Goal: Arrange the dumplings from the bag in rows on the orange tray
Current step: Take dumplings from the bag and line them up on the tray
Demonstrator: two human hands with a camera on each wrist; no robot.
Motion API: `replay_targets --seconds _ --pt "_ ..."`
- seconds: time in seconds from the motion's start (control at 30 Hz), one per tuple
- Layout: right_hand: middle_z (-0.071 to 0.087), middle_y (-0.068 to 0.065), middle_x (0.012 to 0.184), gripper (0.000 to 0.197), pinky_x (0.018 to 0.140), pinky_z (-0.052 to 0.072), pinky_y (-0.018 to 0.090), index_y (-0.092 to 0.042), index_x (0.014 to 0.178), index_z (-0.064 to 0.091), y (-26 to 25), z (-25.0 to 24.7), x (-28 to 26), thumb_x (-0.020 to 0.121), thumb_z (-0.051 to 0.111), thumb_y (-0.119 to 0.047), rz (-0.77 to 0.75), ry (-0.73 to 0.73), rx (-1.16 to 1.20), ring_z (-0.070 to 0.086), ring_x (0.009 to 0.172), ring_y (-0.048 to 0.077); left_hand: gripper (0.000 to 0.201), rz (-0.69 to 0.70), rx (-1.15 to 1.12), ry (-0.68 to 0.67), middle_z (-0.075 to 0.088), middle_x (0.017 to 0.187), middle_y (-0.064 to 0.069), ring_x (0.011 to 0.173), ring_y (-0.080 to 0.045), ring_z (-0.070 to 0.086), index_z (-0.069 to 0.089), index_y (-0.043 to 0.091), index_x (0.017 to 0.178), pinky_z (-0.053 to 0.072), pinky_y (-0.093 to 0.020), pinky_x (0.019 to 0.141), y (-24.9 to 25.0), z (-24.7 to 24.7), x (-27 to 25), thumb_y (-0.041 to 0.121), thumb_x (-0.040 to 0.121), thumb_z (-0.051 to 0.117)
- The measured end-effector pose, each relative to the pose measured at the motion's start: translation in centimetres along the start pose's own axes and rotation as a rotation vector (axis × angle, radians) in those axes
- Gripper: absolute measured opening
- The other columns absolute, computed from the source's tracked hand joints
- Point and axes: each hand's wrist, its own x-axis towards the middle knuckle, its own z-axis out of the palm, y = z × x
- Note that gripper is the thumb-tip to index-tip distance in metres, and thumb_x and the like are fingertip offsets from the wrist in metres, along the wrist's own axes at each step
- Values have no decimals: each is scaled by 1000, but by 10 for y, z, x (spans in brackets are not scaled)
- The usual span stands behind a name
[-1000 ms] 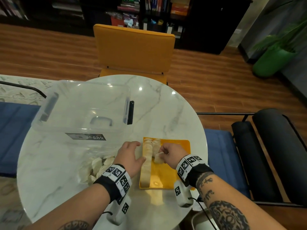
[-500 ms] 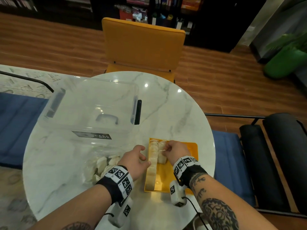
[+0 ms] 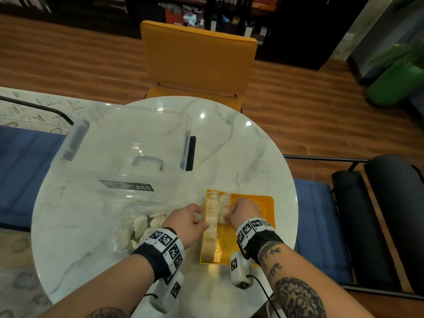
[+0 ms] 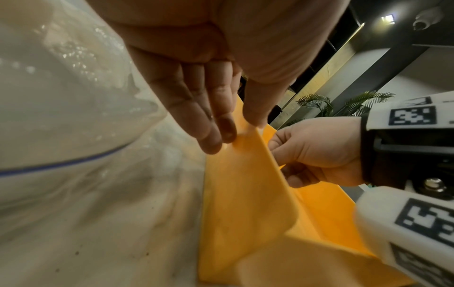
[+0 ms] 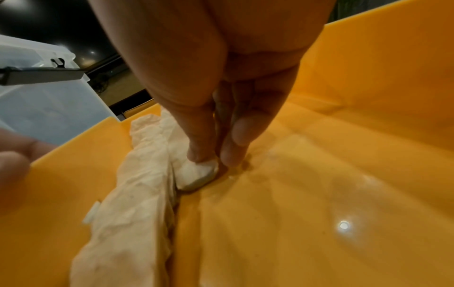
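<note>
The orange tray [image 3: 261, 200] lies on the marble table in front of me. A long row of pale dumplings [image 3: 212, 228] runs along its left wall, and a short second row [image 3: 223, 203] starts at the far end. My right hand [image 3: 227, 216] pinches a dumpling [image 5: 199, 174] between thumb and fingers at the near end of that short row, low on the tray floor [image 5: 319, 194]. My left hand [image 4: 236, 130] lays straight fingers [image 4: 216, 139] against the outside of the tray's left wall [image 4: 245, 194]. The clear bag of dumplings [image 3: 142, 226] sits to the left of that hand.
A clear plastic storage box [image 3: 128, 148] stands at the back left of the round table [image 3: 241, 157]. An orange chair [image 3: 197, 60] is behind the table. Dark cushioned seating [image 3: 378, 214] is to the right. The right part of the tray floor is bare.
My right hand has carried the dumpling a little farther into the tray and lowered it onto the floor beside the long row. The left hand has stayed at the tray's left wall.
</note>
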Motion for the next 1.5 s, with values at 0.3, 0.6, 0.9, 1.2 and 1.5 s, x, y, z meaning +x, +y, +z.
replay_targets --seconds 0.3,0.6,0.9,1.2,1.5 --pt "68 5 101 26 72 51 30 -17 96 59 0 -9 -13 83 77 -32 -17 0 13 66 94 24 39 -8 25 -4 72 90 7 84 -7 66 58 32 119 55 -29 84 -1 3 1 46 84 67" --pt "67 -2 115 32 93 49 34 -29 118 61 48 29 -94 97 49 -50 -299 -172 -56 61 108 21 32 -31 -4 44 72 93 7 78 -9 68 61 30 112 57 -29 77 3 6 -5 43 84 68" --pt "64 -5 121 45 98 35 43 -34 118 59 59 53 -101 102 22 -55 -355 -136 -331 55 115 24 21 28 37 91 72 102 3 81 -12 63 64 30 109 51 -25 75 6 -5 -24 40 92 57" --pt "62 -6 126 44 99 34 43 -37 123 58 56 51 -97 103 22 -53 -332 -158 -338 54 119 23 14 -117 46 338 69 95 8 86 -11 63 62 32 97 48 -24 78 -63 -92 -62 24 85 61" --pt "64 -7 125 43 100 34 43 -37 122 59 57 53 -94 103 23 -52 -326 -173 -318 55 118 23 29 -180 216 138 70 102 2 90 -15 61 68 27 114 45 -24 76 -79 -51 -57 38 89 59"
